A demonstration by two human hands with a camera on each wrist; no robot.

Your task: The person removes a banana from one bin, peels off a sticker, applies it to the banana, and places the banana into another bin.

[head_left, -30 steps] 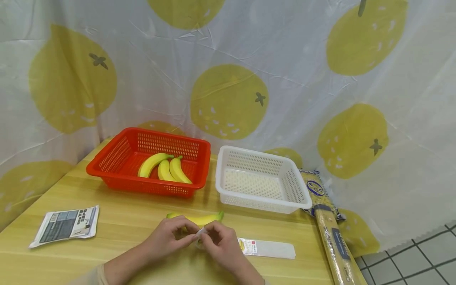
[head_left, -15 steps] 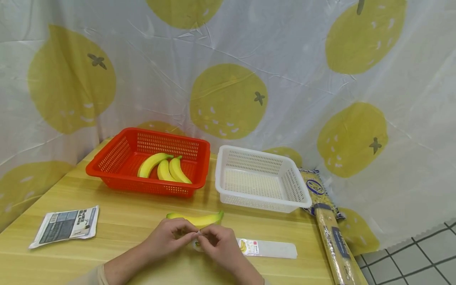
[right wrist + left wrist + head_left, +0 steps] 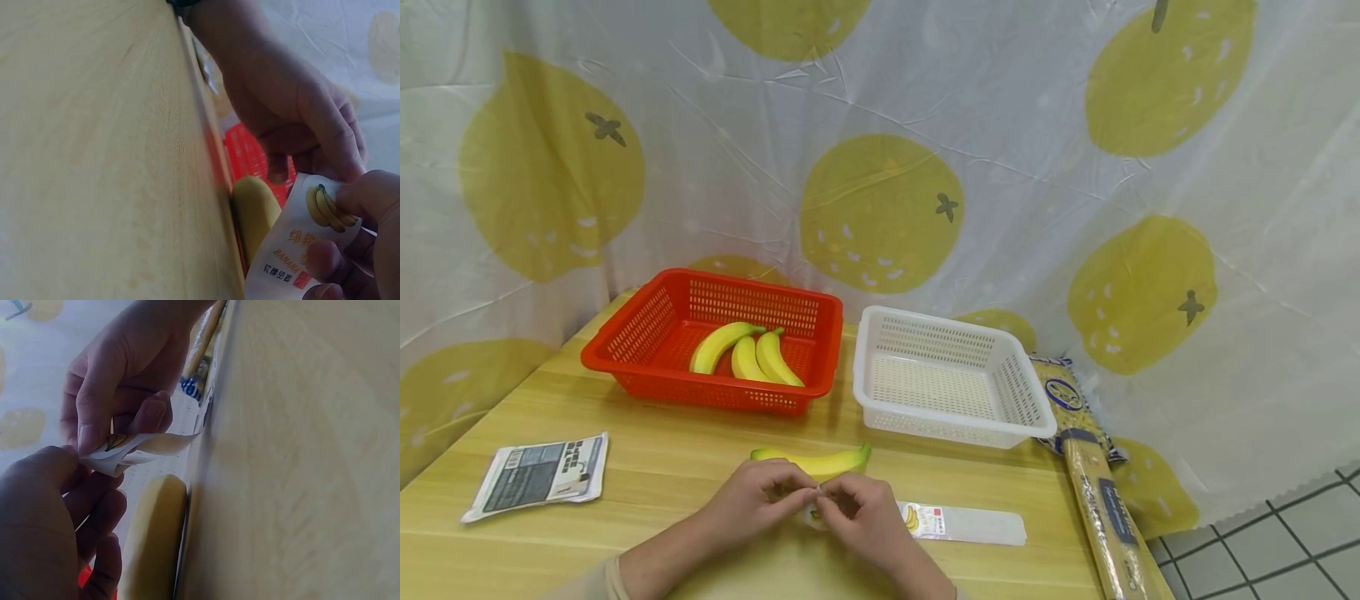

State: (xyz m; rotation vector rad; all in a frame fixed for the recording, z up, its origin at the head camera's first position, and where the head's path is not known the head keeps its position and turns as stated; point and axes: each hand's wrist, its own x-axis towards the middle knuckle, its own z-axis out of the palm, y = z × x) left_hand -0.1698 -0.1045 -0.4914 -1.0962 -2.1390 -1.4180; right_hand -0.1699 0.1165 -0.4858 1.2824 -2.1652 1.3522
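My left hand [image 3: 756, 502] and right hand [image 3: 872, 518] meet over the front middle of the table, fingertips close together. Between thumb and fingers, both pinch the end of a white sticker strip [image 3: 287, 250], which is printed with bananas and lettering. The pinched end bends in the left wrist view, and the strip's blank tail [image 3: 981, 526] stretches out to the right along the table. Part of the strip is hidden behind my right hand. Just beyond the fingers lies a yellow banana [image 3: 831, 464] with green tips, its near side partly covered by the hands.
Behind, a red basket [image 3: 707, 385] holds 3 bananas [image 3: 722, 346]. Right of it stands a white basket [image 3: 955, 429]. A printed packet [image 3: 538, 477] lies at the left. Along the right table edge are a pasta bag [image 3: 1067, 396] and a long noodle pack [image 3: 1105, 512].
My fingertips have come closer together over the strip's end, and the white piece that stuck up between them shows less. The strip's tail has shifted very slightly right.
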